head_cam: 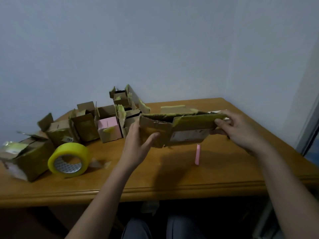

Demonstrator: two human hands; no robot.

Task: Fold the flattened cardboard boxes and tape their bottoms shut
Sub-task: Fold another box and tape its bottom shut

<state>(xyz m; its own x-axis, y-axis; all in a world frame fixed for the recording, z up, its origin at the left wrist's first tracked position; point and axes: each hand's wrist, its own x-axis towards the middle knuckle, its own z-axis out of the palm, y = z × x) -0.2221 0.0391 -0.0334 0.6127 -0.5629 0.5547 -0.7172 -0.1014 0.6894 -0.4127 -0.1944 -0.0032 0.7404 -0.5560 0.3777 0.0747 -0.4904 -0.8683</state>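
Several folded boxes [82, 125] stand done while the left hand [138, 145] and right hand [236, 128] each grip 1 end of a still-flat cardboard box [181, 130], untaped, tape roll [69, 160] idle.

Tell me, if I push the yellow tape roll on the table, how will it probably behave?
The tape roll stands on its curved rim on the table, so a push would probably make it roll. It looks thickly wound, so likely rather heavy for its size. It seems stiff, not floppy.

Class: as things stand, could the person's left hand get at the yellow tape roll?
Probably not yet: the left hand grips the flattened box. Otherwise the way to the tape roll looks free.
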